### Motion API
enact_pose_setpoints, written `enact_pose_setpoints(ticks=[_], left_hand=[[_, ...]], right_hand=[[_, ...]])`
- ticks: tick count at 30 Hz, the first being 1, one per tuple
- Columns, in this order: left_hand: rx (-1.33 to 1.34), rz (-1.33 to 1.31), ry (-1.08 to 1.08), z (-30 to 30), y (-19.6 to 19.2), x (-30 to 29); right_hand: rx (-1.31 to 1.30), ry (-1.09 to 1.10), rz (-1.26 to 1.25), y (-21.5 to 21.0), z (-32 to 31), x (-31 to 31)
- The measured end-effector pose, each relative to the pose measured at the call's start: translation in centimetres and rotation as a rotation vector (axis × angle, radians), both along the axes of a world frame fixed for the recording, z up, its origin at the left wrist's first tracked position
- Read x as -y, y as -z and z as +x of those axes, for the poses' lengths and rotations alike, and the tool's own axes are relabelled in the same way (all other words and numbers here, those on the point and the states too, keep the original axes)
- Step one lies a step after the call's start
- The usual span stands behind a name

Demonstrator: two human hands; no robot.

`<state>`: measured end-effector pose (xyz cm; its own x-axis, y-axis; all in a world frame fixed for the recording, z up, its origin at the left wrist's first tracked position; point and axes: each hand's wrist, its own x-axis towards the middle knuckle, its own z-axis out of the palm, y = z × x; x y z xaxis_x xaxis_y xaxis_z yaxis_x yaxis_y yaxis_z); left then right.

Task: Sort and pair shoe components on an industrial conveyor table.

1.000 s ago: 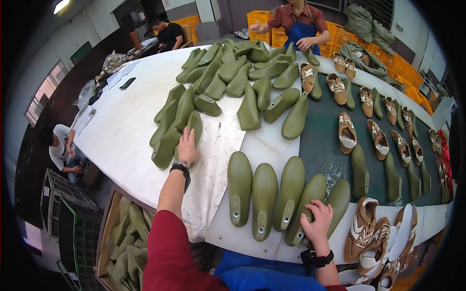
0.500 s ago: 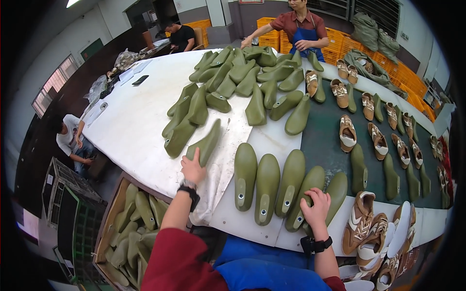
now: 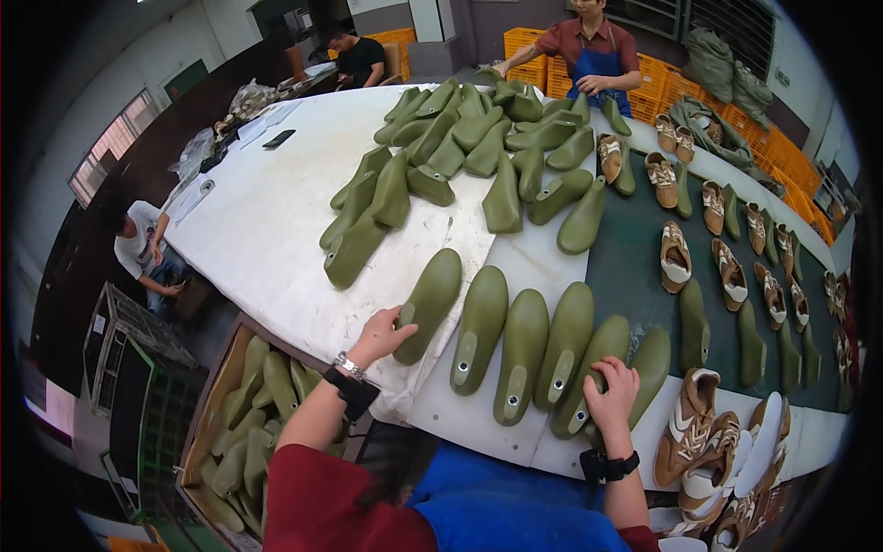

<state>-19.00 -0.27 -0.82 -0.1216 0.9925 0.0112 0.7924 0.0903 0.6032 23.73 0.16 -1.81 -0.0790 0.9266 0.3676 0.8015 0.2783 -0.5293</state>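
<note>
At the near edge of the white table point(image 3: 248, 207), five green shoe lasts point(image 3: 527, 359) lie side by side. A sixth last point(image 3: 432, 304) is in the left hand point(image 3: 382, 336), just left of that row, the thumb clamped over its side; whether it bears on the table cannot be told. The right hand point(image 3: 613, 391), well apart from the left, curls over the row's right end (clamped or merely resting, not determinable). Judged by count, five are aligned and one is out of line; a large, unsorted heap of lasts point(image 3: 478, 129) remains beyond.

Surroundings: brown shoes point(image 3: 685, 428) crowd the row's right side, restricting room there. Paired shoes and lasts occupy the green mat point(image 3: 625, 267). A box point(image 3: 212, 401) of lasts stands lower left. A co-worker point(image 3: 598, 60) reaches toward the heap's far end.
</note>
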Motion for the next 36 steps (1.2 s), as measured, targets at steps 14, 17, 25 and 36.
enact_pose_setpoints(ticks=[14,17,25,36], left_hand=[[-0.287,-0.057,-0.510,-18.5,2.0,-10.8],[-0.284,-0.084,-0.420,-16.2,1.1,-9.5],[-0.171,-0.416,0.013,-6.1,-3.3,-2.1],[0.019,-0.237,-0.348,-17.9,1.7,-25.0]], right_hand=[[0.011,0.009,-0.013,-0.1,-0.4,0.6],[0.013,0.010,-0.009,-0.4,-0.4,0.4],[0.021,0.015,-0.016,-0.3,-0.4,-0.3],[0.037,0.052,-0.057,-0.4,-0.8,-0.3]])
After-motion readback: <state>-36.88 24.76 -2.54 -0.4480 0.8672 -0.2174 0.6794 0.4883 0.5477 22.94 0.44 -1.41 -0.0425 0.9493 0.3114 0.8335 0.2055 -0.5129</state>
